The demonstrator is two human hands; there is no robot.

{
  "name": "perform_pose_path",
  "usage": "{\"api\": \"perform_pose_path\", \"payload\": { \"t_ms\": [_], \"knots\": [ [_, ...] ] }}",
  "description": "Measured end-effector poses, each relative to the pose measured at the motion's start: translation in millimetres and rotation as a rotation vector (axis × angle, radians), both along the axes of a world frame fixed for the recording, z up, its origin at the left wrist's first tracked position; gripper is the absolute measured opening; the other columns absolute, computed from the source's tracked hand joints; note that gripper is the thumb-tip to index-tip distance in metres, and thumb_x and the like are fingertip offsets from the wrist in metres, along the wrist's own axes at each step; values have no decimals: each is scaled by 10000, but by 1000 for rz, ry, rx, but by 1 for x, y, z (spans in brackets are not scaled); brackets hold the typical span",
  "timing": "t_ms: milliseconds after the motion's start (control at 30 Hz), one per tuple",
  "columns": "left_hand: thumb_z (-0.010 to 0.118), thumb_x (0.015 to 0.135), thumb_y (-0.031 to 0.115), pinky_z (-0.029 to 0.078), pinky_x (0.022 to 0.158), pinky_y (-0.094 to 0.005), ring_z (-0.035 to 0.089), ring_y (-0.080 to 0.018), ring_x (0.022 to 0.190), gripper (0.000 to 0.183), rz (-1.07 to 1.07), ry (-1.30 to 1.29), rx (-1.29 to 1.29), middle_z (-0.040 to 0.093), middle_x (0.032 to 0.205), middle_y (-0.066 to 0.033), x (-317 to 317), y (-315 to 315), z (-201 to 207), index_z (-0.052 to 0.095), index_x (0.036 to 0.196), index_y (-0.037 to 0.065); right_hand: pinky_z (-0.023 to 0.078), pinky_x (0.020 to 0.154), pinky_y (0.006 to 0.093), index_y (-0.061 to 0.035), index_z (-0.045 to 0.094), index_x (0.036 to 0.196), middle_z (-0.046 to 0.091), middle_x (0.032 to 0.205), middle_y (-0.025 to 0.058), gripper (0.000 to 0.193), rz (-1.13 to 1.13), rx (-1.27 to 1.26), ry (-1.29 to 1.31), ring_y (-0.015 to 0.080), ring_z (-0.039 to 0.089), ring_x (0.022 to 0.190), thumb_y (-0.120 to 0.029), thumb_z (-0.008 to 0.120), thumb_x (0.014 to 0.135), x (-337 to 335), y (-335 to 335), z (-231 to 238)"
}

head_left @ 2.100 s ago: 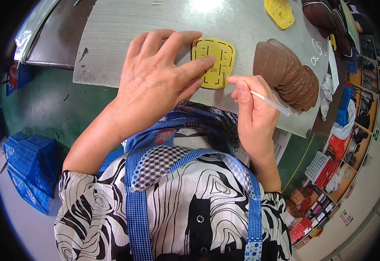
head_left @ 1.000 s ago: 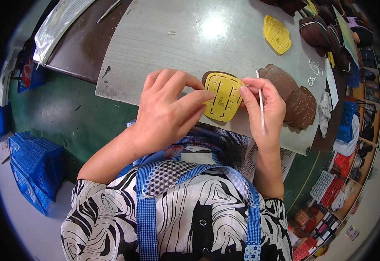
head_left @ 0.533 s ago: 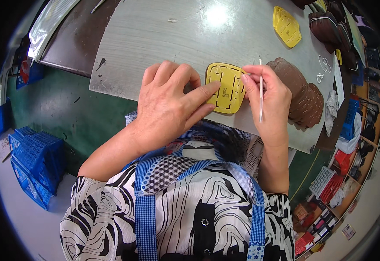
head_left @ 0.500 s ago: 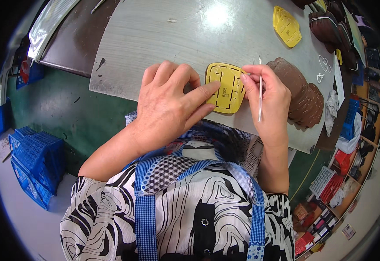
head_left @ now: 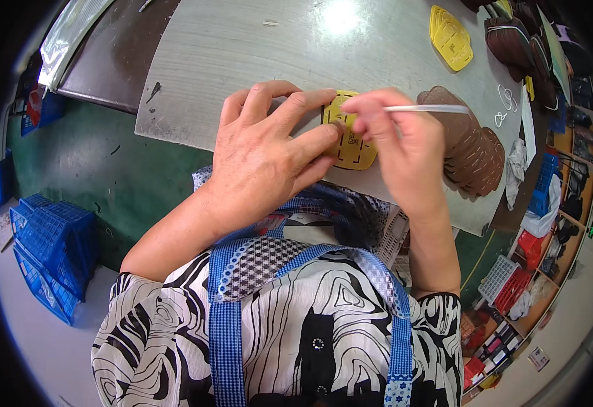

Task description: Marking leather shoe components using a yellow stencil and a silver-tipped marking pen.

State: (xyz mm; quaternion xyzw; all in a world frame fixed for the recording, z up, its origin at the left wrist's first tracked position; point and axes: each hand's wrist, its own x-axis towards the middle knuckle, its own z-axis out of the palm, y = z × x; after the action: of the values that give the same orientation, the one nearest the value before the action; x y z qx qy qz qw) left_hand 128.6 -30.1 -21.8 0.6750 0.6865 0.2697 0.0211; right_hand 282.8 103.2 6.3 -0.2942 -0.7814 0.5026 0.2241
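A yellow slotted template (head_left: 361,157) with rounded corners lies on the grey work board, near its front edge. A dark brown edge shows along its left side. My left hand (head_left: 269,139) has its fingers spread, with several fingertips pressing on the template's left part. My right hand (head_left: 405,146) is closed round a slim whitish pen (head_left: 432,108), held over the template's upper right. The pen lies almost level, its long end pointing right; its tip is hidden by my blurred fingers. Right of this hand is a fanned stack of brown slotted pieces (head_left: 469,146).
More yellow templates (head_left: 451,39) lie fanned at the far right of the grey board (head_left: 242,41). Beside them are tied brown bundles (head_left: 510,44) and white loops of string (head_left: 506,102). Blue crates (head_left: 55,251) stand on the floor at left; shelves line the right.
My right hand has moved left and up over the template, turning the pen from upright to nearly level. My left index finger has stretched to the template's top edge.
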Motion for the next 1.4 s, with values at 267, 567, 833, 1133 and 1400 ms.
{"api": "perform_pose_path", "payload": {
  "t_ms": [267, 567, 833, 1133, 1400],
  "knots": [
    [789, 787, 296, 408, 968, -429, 537, -259, 1203, 231, 3, -12, 14, 624, 1366, 59, 1, 1, 0, 743, 1003, 229, 521, 675, 415, -18, 677, 952, 678, 838, 142, 169, -28, 451, -102, 345, 670, 753, -165, 626, 1017, -9, 8, -12],
    [786, 814, 308, 401, 989, -413, 532, -248, 1216, 304, 10, 27, 2, 626, 1371, 58, 0, 1, 1, 754, 1111, 251, 470, 648, 338, -7, 672, 963, 603, 775, 85, 200, -210, 515, -281, 223, 585, 697, -135, 557, 1064, 36, -22, -2],
    [804, 793, 313, 396, 1003, -416, 544, -252, 1219, 447, 31, -16, -9, 656, 1339, 48, -1, 4, 0, 672, 1200, 185, 497, 630, 383, -6, 687, 935, 659, 796, 125, 204, -174, 303, 40, 260, 650, 687, -151, 599, 1047, 7, -21, -11],
    [806, 772, 295, 401, 1004, -419, 556, -255, 1211, 436, 28, -8, 13, 664, 1333, 53, -2, 3, -1, 653, 1157, 158, 495, 654, 431, -21, 663, 934, 643, 826, 137, 129, -76, 542, -101, 347, 633, 739, -131, 642, 998, 1, -27, -11],
    [808, 775, 300, 406, 1003, -419, 557, -254, 1203, 417, 26, -13, 15, 661, 1336, 57, -1, 3, -1, 660, 1136, 153, 502, 655, 405, -15, 662, 945, 644, 829, 139, 171, -58, 242, -99, 327, 647, 733, -147, 603, 1036, 20, -37, -3]
  ]
}}
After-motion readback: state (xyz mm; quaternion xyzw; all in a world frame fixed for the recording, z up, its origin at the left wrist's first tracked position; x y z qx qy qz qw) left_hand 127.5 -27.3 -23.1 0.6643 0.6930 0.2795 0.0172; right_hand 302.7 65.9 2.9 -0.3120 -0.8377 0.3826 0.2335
